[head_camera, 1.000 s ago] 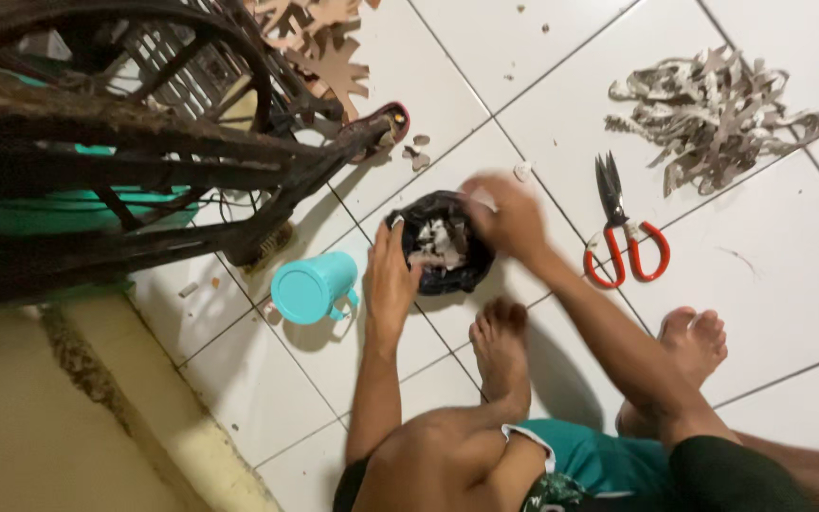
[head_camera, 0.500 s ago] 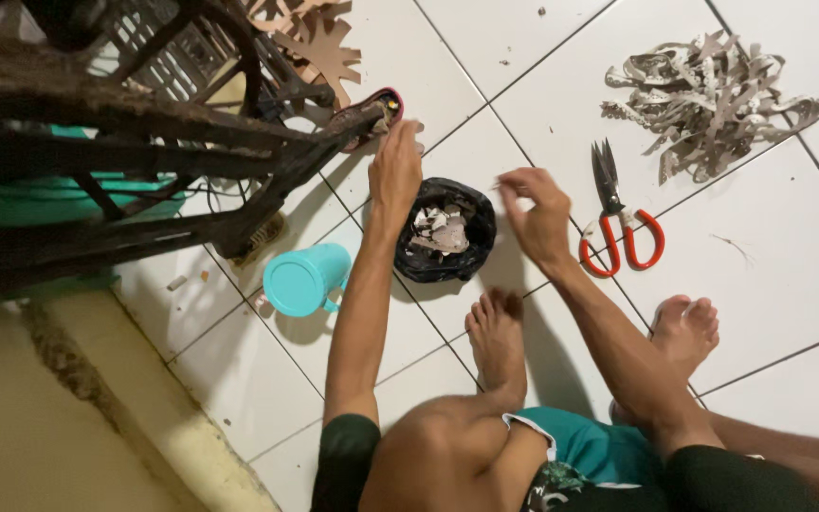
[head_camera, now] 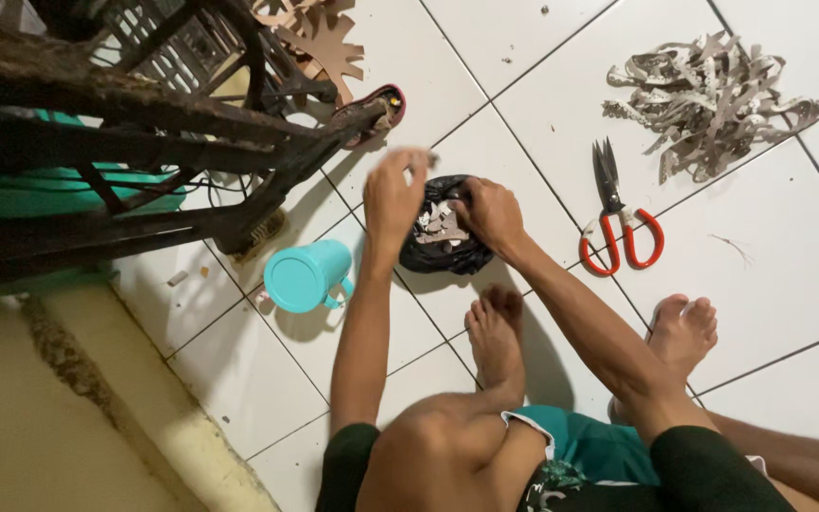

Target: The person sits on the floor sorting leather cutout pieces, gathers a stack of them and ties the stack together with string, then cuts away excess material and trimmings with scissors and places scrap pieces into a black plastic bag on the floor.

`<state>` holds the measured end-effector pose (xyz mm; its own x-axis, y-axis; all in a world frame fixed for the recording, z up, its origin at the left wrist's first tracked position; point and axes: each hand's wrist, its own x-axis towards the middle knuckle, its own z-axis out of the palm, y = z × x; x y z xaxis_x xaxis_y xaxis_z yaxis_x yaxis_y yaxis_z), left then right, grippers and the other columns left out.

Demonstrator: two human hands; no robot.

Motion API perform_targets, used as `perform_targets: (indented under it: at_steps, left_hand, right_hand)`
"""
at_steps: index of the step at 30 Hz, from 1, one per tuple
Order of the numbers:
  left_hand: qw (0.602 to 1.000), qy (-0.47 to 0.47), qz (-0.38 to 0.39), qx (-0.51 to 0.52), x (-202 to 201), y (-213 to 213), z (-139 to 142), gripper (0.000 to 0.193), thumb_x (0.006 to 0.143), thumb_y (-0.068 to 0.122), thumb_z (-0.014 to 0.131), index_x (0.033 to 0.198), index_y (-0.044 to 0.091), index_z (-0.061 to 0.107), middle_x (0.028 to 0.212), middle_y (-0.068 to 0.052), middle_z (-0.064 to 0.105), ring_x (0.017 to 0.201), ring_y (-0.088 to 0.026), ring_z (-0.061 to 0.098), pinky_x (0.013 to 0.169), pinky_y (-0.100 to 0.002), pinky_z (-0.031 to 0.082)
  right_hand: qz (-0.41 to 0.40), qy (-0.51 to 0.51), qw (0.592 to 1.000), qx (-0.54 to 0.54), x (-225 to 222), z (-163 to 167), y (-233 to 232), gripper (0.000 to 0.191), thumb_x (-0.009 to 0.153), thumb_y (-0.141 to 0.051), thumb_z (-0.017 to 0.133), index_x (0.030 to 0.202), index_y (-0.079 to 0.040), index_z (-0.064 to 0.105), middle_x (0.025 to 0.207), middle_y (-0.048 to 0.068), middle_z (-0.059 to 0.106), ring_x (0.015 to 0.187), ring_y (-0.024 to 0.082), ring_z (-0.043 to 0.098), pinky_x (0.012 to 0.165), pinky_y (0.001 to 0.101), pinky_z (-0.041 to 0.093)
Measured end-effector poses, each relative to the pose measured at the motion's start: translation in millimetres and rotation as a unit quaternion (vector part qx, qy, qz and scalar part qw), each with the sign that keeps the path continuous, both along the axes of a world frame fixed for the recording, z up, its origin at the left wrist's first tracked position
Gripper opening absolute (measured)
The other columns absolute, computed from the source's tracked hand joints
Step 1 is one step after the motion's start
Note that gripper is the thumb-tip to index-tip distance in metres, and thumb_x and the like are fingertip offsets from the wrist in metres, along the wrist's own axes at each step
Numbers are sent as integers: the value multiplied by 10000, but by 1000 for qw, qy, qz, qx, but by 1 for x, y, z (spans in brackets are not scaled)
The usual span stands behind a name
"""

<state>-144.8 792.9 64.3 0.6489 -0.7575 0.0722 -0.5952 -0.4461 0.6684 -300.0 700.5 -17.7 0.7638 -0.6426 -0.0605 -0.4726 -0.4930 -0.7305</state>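
A black plastic bag (head_camera: 447, 248) holding pale scraps sits open on the white tiled floor (head_camera: 542, 123) in front of my bare feet. My right hand (head_camera: 491, 214) grips the bag's right rim. My left hand (head_camera: 392, 197) hovers just above the bag's left edge, fingers pinched together on what looks like a small scrap. That hand is blurred by motion.
Red-handled scissors (head_camera: 620, 224) lie to the right of the bag, with a heap of grey-brown cut strips (head_camera: 708, 95) beyond them. A teal cup (head_camera: 307, 275) lies on its side at the left. A dark wooden frame (head_camera: 144, 123), brown gear-shaped cutouts (head_camera: 322, 43) and a sandal (head_camera: 383, 102) crowd the upper left.
My left hand has pulled back from the far reach near the wooden frame to the bag. My right hand has moved from beside the bag onto its rim.
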Motion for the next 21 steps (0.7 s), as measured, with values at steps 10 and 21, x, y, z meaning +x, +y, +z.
perform_targets:
  at_steps: [10,21]
  left_hand:
    - [987,22,-34,158,-41,32,-18,220,924,175,690,1106,59,729,1037,-173,747,965,-396,697,838,-493,545]
    - [949,298,-89,50,-35,29,25,348,921,225,716,1227,61,704,1079,-105,785,1002,-222,771,864,-324,584]
  right_hand:
    - [-72,-173,861,472,-28,26,-14,164,968,-122,685,1080,-5,706,931,17,750,836,78,682,769,234,545]
    - [-69,-158,807,564,-38,32,-10,178,1001,-202,666,1034,-42,738,877,-27,649,775,58,514,707,206,435]
